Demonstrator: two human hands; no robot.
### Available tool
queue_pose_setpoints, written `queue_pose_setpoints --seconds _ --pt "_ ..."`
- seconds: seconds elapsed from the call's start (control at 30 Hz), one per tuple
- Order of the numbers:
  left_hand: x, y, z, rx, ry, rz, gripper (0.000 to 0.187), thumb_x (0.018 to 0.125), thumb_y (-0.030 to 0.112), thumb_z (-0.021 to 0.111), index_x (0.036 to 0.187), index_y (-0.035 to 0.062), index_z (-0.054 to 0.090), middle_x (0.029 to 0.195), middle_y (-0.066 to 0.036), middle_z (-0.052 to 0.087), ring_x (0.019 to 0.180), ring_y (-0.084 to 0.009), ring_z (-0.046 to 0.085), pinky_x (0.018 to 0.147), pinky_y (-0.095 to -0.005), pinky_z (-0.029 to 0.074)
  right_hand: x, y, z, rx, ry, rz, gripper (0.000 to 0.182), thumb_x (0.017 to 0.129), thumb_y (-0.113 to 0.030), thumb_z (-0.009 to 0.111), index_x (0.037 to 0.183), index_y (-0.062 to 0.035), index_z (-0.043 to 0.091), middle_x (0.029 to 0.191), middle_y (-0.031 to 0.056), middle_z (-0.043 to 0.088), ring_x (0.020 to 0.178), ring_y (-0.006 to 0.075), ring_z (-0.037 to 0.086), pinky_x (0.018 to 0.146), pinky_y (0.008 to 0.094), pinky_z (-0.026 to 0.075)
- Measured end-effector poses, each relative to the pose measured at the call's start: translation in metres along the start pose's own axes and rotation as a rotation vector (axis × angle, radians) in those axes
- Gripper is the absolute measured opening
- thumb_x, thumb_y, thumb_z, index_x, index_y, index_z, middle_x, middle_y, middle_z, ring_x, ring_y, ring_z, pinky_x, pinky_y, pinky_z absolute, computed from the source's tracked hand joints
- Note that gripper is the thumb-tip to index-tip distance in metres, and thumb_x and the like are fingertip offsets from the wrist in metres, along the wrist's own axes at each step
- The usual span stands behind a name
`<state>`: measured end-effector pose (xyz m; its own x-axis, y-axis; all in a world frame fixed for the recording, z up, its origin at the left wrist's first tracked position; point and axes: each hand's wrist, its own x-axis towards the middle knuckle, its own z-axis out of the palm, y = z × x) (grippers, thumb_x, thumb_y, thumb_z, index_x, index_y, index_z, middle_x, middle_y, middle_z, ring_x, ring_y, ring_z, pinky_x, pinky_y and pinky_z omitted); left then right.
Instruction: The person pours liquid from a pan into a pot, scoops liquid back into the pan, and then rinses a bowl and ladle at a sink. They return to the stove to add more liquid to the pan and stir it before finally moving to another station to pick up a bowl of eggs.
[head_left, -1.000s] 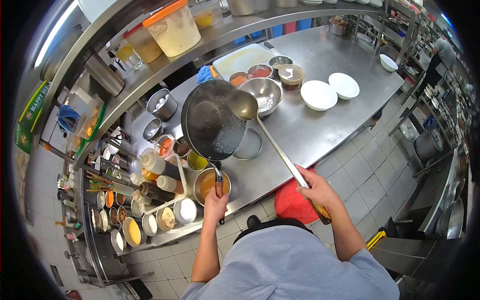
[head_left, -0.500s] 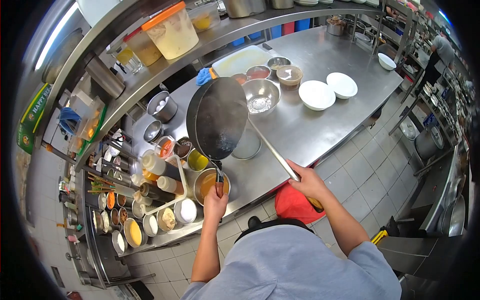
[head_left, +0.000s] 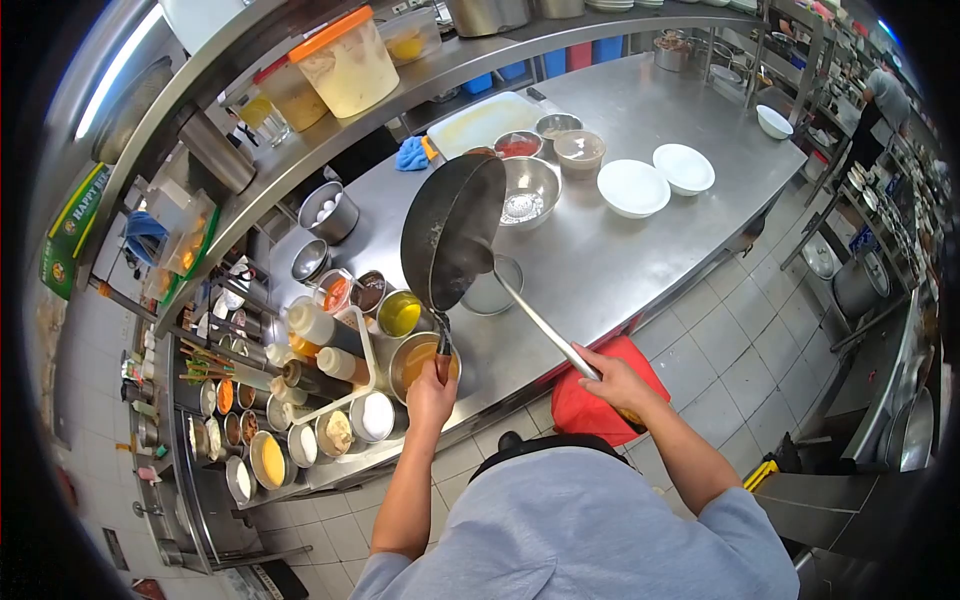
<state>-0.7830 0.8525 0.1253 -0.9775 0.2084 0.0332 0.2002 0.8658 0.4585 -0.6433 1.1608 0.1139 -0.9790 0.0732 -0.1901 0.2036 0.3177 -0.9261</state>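
My left hand (head_left: 431,400) is closed round the wooden grip of a dark wok (head_left: 440,225). The wok is steeply tilted above the counter, with its inside turned to the right and faint steam about it. In my right hand (head_left: 614,384) is a long-handled ladle (head_left: 535,318), whose head reaches into the lower right part of the wok. Partly behind the wok's lower right edge stands a metal bowl (head_left: 500,293). Under the wok's handle sits a metal pot of brown-orange sauce (head_left: 408,368), and a pot of yellow oil (head_left: 400,314) is close beside it.
White bowls (head_left: 634,188) and a metal colander (head_left: 528,195) stand on the steel counter (head_left: 640,110). Sauce bottles (head_left: 325,330) and several seasoning pots are at left. A shelf (head_left: 480,62) runs overhead. Below the counter edge is a red bag-like item (head_left: 610,390).
The wok has tilted more steeply and shifted slightly right. The ladle's head has dropped lower, into the wok, and my right hand has moved slightly down.
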Motion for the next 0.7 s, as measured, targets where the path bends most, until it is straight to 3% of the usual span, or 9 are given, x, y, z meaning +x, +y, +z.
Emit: queue_pose_setpoints --seconds 0.1,0.27,0.4,0.5,0.57,0.6,0.63,0.67,0.7 --pt "0.005 0.0 0.0 0.028 0.007 0.02 0.025 0.083 0.025 0.062 0.088 0.0026 0.052 0.074 -0.024 0.064 0.073 -0.0444 0.063 0.067 -0.0522 0.049 -0.012 -0.021 -0.022 -0.23 -0.045 0.052 0.067 0.084 -0.011 0.064 0.146 -0.0214 0.041 0.116 0.0186 0.063 0.098 0.028 0.063 0.087 0.0333 0.048" --pt "0.004 -0.002 -0.004 0.062 0.023 0.053 0.025 0.084 0.027 0.062 0.089 0.0043 0.053 0.075 -0.024 0.065 0.073 -0.0441 0.063 0.066 -0.0517 0.049 -0.021 -0.014 -0.064 -0.618 -0.058 -0.074 0.069 0.08 -0.011 0.063 0.145 -0.0236 0.042 0.101 0.0144 0.064 0.094 0.0336 0.062 0.081 0.0426 0.05" --pt "0.001 -0.003 -0.006 0.058 0.033 0.039 0.025 0.084 0.027 0.062 0.089 0.0043 0.053 0.075 -0.024 0.065 0.073 -0.0441 0.064 0.066 -0.0515 0.049 -0.029 -0.014 -0.081 -0.652 -0.038 -0.135 0.069 0.079 -0.011 0.063 0.144 -0.0219 0.043 0.101 0.0145 0.064 0.095 0.0351 0.062 0.081 0.0434 0.049" --pt "0.005 -0.007 -0.001 0.018 0.057 0.025 0.025 0.083 0.026 0.062 0.089 0.0034 0.053 0.074 -0.025 0.064 0.072 -0.0446 0.063 0.066 -0.0517 0.049 -0.033 -0.019 -0.061 -0.56 -0.003 -0.04 0.068 0.08 -0.01 0.063 0.144 -0.0192 0.043 0.106 0.0149 0.065 0.096 0.0325 0.063 0.083 0.0398 0.049" --pt "0.006 -0.008 0.0 -0.011 0.074 0.009 0.025 0.083 0.025 0.061 0.089 0.0029 0.053 0.074 -0.026 0.063 0.071 -0.0452 0.062 0.066 -0.0517 0.049 -0.029 -0.016 -0.032 -0.174 0.121 -0.11 0.068 0.08 -0.008 0.066 0.144 -0.0159 0.043 0.093 0.0093 0.063 0.08 0.0229 0.061 0.077 0.0343 0.05" --pt "0.006 -0.006 0.0 -0.081 0.07 0.007 0.024 0.083 0.023 0.061 0.088 0.0022 0.052 0.072 -0.023 0.063 0.066 -0.0416 0.062 0.063 -0.0493 0.049 -0.018 0.001 -0.016 -0.084 0.124 -0.162 0.068 0.084 -0.006 0.065 0.147 -0.0129 0.04 0.089 0.0029 0.059 0.072 0.0135 0.054 0.07 0.0281 0.049" --pt "0.008 -0.004 0.0 -0.151 0.067 0.007 0.023 0.083 0.021 0.06 0.088 0.0015 0.051 0.07 -0.021 0.062 0.061 -0.038 0.062 0.06 -0.0469 0.05 -0.014 0.0 -0.007 -0.084 0.119 -0.165 0.068 0.084 -0.006 0.065 0.147 -0.0129 0.04 0.089 0.0029 0.059 0.072 0.0135 0.054 0.07 0.0281 0.049" --pt "0.009 0.003 -0.003 -0.151 0.071 0.005 0.023 0.083 0.021 0.06 0.088 0.0015 0.051 0.07 -0.021 0.062 0.061 -0.038 0.062 0.06 -0.0469 0.05 -0.008 -0.005 0.002 0.106 0.046 -0.107 0.069 0.084 -0.004 0.065 0.147 -0.0121 0.038 0.089 0.0015 0.058 0.069 0.0108 0.053 0.066 0.0259 0.049" --pt "0.007 0.01 -0.007 -0.338 0.007 -0.072 0.02 0.084 0.019 0.06 0.087 0.0021 0.05 0.067 -0.016 0.06 0.055 -0.031 0.06 0.055 -0.0421 0.049 -0.003 -0.008 0.01 0.297 -0.028 -0.045 0.069 0.085 -0.003 0.064 0.148 -0.0112 0.037 0.089 0.0 0.057 0.066 0.0081 0.053 0.062 0.0237 0.048"
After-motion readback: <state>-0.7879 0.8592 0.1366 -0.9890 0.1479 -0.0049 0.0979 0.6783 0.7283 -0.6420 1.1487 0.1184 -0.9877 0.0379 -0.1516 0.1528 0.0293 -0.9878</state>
